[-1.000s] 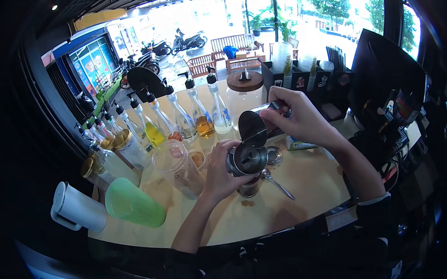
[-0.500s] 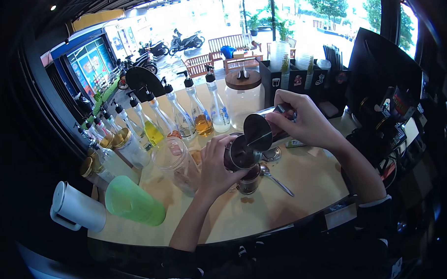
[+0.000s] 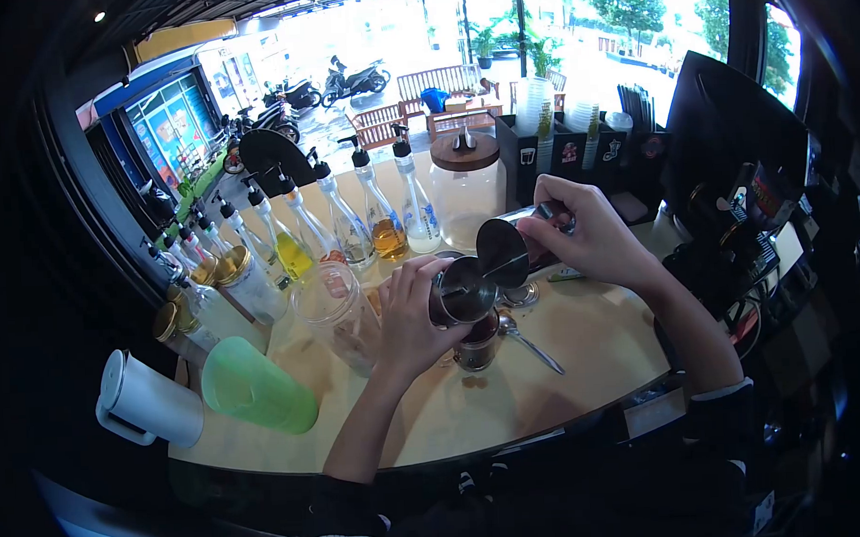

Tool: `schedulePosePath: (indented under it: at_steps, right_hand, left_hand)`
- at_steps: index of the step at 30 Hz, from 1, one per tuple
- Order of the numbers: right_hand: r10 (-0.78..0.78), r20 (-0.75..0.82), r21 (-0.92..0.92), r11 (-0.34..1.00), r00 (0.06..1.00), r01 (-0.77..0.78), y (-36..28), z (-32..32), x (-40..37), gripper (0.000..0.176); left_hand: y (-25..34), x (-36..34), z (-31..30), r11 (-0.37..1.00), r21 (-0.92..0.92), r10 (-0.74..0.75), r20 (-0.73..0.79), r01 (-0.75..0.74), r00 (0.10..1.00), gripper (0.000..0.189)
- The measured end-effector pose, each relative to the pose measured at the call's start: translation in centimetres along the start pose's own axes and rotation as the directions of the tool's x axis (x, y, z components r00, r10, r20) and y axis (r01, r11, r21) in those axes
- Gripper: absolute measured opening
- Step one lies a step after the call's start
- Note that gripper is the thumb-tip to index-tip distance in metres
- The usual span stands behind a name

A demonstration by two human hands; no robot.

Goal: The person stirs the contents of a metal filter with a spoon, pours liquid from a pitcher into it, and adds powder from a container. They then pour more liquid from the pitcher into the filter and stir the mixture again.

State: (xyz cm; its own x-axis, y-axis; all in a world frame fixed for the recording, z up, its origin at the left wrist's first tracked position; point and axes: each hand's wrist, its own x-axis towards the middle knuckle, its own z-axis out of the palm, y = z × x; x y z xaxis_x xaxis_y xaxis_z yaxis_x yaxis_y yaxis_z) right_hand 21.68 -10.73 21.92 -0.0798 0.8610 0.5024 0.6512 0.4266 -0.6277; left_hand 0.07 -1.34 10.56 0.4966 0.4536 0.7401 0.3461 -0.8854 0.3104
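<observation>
Since the earlier picture, the small metal cup [image 3: 461, 291] is lifted a little and brought up against the metal tin [image 3: 507, 250], so the two now touch at their rims. The small metal cup is held by the left hand [image 3: 408, 317], with the fingers curled tight around its side, right above the little glass [image 3: 478, 347]. The metal tin is gripped by the right hand [image 3: 585, 235], with the fingers wrapped round it, and it is tipped over with its round end pointed at the cup. What is inside the tin and the cup cannot be seen. A dark drink is seen in the little glass. A spoon [image 3: 529, 345] is laid just beside the glass, and a round lid [image 3: 521, 294] is laid flat behind it. A clear jar [image 3: 342, 314] is stood near the left hand. Behind it, pump bottles [image 3: 383, 218] are lined up in a curve; yellow and brown syrup is seen in some. A big jar [image 3: 467, 196] is shut with a wooden top. A green cup [image 3: 257, 388] is laid on its side near the left edge, next to a white jug [image 3: 146, 411]. Bare counter [image 3: 511, 408] is left open between the glass and the near round edge.
</observation>
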Motion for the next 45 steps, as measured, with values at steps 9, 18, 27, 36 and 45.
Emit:
schedulePosePath:
  at_steps: [9, 18, 27, 36, 45]
  right_hand:
    - [-0.005, -0.025, -0.003, 1.000, 1.000, 0.005, 0.3, 0.6, 0.0, 0.028]
    - [0.052, -0.124, -0.069, 0.996, 0.991, -0.061, 0.1, 0.8, 0.0, 0.029]
    - [0.135, -0.260, 0.109, 0.988, 0.956, -0.110, 4.1, 0.3, -0.8, 0.029]
    - [0.268, -0.341, 0.270, 0.946, 0.901, -0.179, 9.5, -0.4, -5.6, 0.024]
    - [0.446, -0.468, 0.445, 0.865, 0.763, -0.232, 17.3, 3.1, -12.9, 0.022]
  left_hand:
    - [0.3, 0.0, -0.1, 1.000, 0.007, -0.007, 0.007, 0.007, 1.000, 0.074]
    - [0.5, 0.0, -0.4, 0.999, 0.026, -0.030, 0.018, 0.030, 0.999, 0.075]
    - [-0.1, 0.4, 0.0, 0.992, -0.066, -0.106, 0.005, 0.107, 0.994, 0.075]
    - [0.5, 1.2, -0.7, 0.957, -0.186, -0.213, 0.065, 0.222, 0.975, 0.073]
    - [0.1, 0.5, -0.8, 0.914, -0.225, -0.323, 0.103, 0.339, 0.941, 0.074]
